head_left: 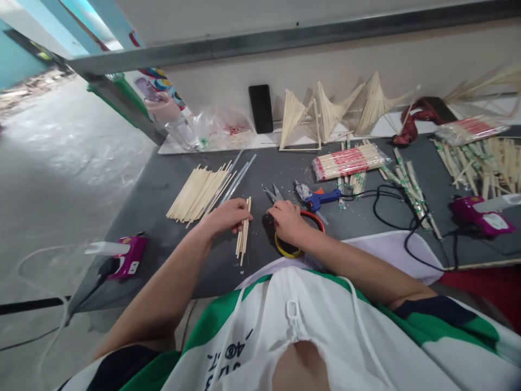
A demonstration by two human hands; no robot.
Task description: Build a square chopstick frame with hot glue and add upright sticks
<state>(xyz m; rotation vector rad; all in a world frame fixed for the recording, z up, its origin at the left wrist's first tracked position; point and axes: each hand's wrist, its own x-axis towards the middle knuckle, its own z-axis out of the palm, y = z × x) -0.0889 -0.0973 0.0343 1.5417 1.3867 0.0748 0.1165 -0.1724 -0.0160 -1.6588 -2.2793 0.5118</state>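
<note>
A small bundle of thin, pale wooden sticks lies lengthwise on the dark grey tabletop, just in front of the person, its upper part held between the thumb and bent fingers of the left hand. Near it, the right hand is curled over the lower part of metal-bladed scissors, whose parted blades point away from the body; whether the fingers grip them or only rest there, I cannot tell. A red-and-yellow ring-shaped piece shows partly beneath that hand and wrist. Beyond the left hand lie a slanted spread of pale wooden sticks and, just beside it, several translucent glue sticks. Beyond the right hand sits a blue glue gun with an orange trigger, near a clear-wrapped red-and-white pack of sticks. Farther back, a black phone leans upright against the pale panel, beside a twisting fan-like structure of thin sticks. A magenta power socket block lies at the table's left.
</note>
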